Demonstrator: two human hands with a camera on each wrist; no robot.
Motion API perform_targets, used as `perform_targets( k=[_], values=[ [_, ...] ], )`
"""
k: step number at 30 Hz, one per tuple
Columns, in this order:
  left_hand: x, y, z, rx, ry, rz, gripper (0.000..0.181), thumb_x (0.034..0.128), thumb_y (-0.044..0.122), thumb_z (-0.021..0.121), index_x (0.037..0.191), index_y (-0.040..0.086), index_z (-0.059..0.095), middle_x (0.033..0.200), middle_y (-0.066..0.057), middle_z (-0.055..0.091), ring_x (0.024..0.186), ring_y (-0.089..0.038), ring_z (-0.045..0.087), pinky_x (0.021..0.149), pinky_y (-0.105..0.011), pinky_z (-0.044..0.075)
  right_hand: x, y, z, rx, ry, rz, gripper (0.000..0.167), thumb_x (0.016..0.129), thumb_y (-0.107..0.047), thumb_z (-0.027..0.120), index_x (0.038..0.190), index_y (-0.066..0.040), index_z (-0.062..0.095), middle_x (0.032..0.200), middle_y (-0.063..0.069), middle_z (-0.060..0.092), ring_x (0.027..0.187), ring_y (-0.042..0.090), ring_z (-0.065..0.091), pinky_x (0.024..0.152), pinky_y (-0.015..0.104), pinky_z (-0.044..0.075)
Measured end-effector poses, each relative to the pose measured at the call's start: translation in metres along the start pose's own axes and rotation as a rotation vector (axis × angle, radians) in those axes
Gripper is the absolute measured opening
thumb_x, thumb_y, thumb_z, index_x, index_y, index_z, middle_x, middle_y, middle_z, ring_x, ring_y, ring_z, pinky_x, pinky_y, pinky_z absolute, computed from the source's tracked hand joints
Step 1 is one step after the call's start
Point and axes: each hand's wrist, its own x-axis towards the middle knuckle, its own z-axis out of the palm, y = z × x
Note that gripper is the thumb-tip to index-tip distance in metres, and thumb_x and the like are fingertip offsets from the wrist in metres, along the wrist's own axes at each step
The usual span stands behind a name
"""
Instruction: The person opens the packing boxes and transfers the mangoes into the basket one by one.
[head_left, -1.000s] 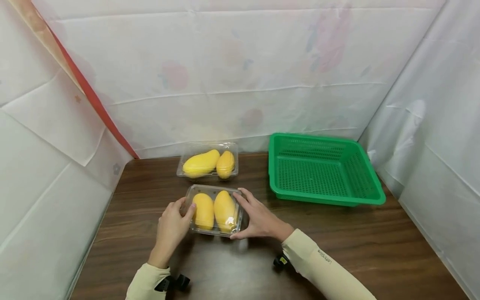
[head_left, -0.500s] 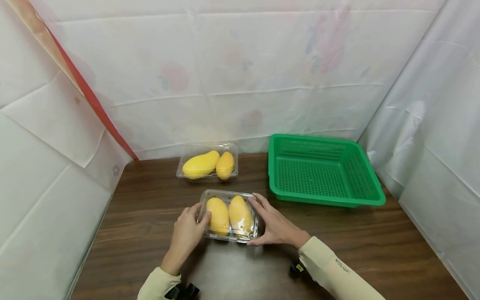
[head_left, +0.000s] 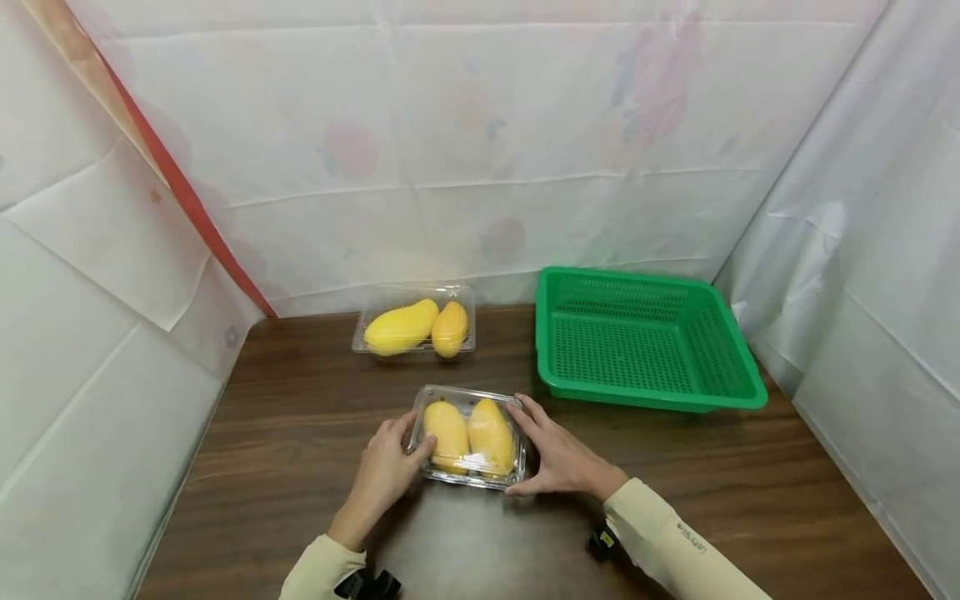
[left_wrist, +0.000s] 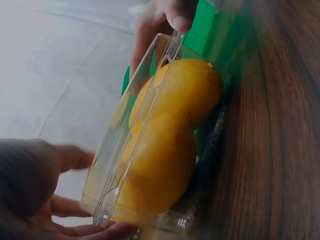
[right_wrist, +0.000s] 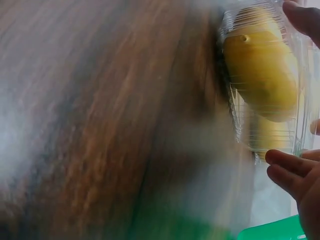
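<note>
A clear plastic clamshell box with two yellow mangoes lies between my hands, close to the near middle of the table. My left hand grips its left side, thumb over the top and fingers at the wall. At the right end my right hand holds it, thumb at the near corner and fingers at the far one. In the left wrist view the box's rim runs along its side, with the mangoes behind the plastic. The box's underside is hidden in the head view.
Behind, against the cloth wall, stands a second clear box with two yellow mangoes. A green perforated basket sits at the back right, with nothing inside. White cloth walls the brown wooden table at the back and sides.
Both hands have carried the box with its mangoes to the right and slightly nearer, mostly in the first half second. The second box and the basket have stayed put.
</note>
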Motion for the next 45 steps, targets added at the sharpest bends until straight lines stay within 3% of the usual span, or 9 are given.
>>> perform_targets(
  k=[5,10,13,17,26,35,45],
  values=[
    [-0.001,-0.004,0.000,-0.001,-0.109,0.002,0.086,0.0802,0.046,0.077,0.146,0.004,0.042,0.129,-0.022,0.052,0.101,-0.032,0.059,0.080,-0.050,0.052,-0.003,0.001,0.002,-0.077,0.022,-0.012,0.114,0.069,-0.060,0.080,0.154,-0.006,0.025,0.157,0.021,0.021,0.113,0.029,0.058,0.088,0.045,0.055],
    [-0.003,-0.007,0.001,-0.032,-0.180,0.012,0.105,0.0719,0.044,0.084,0.152,0.005,0.029,0.140,-0.023,0.043,0.117,-0.039,0.055,0.091,-0.054,0.050,-0.003,0.001,0.003,-0.117,0.045,-0.031,0.114,0.068,-0.064,0.078,0.153,-0.005,0.029,0.154,0.021,0.026,0.111,0.027,0.058,0.087,0.044,0.054],
    [-0.003,-0.008,0.002,-0.042,-0.180,0.013,0.107,0.0718,0.040,0.086,0.153,0.005,0.026,0.145,-0.023,0.039,0.127,-0.043,0.049,0.097,-0.057,0.047,-0.002,0.000,0.002,-0.139,0.059,-0.050,0.114,0.068,-0.064,0.078,0.152,-0.005,0.029,0.153,0.022,0.027,0.108,0.026,0.058,0.086,0.043,0.054],
    [-0.004,-0.009,0.003,-0.041,-0.180,0.027,0.110,0.0710,0.038,0.086,0.154,0.005,0.022,0.145,-0.025,0.038,0.127,-0.044,0.049,0.098,-0.057,0.047,-0.002,-0.001,0.001,-0.213,0.084,-0.068,0.113,0.069,-0.069,0.075,0.152,-0.007,0.031,0.153,0.020,0.027,0.105,0.024,0.058,0.083,0.041,0.054],
    [-0.007,-0.011,0.005,-0.033,-0.193,0.034,0.115,0.0707,0.034,0.087,0.156,0.007,0.015,0.146,-0.030,0.038,0.129,-0.047,0.046,0.098,-0.059,0.046,-0.004,0.000,0.002,-0.293,0.165,-0.108,0.110,0.066,-0.075,0.071,0.148,-0.010,0.040,0.146,0.016,0.040,0.128,0.030,0.048,0.095,0.051,0.049],
    [-0.011,-0.012,0.008,-0.044,-0.174,0.030,0.116,0.0703,0.037,0.087,0.156,0.010,0.015,0.144,-0.028,0.042,0.128,-0.045,0.048,0.097,-0.058,0.046,-0.007,0.000,0.002,-0.292,0.223,-0.175,0.104,0.067,-0.072,0.073,0.143,-0.007,0.047,0.144,0.018,0.043,0.132,0.034,0.045,0.096,0.054,0.050],
    [-0.010,-0.012,0.010,-0.061,-0.170,0.015,0.114,0.0714,0.035,0.087,0.156,0.012,0.015,0.146,-0.027,0.041,0.129,-0.045,0.047,0.098,-0.060,0.045,-0.007,-0.001,-0.002,-0.308,0.233,-0.250,0.093,0.068,-0.066,0.077,0.137,-0.008,0.054,0.141,0.018,0.049,0.128,0.031,0.051,0.093,0.052,0.052]
  ],
)
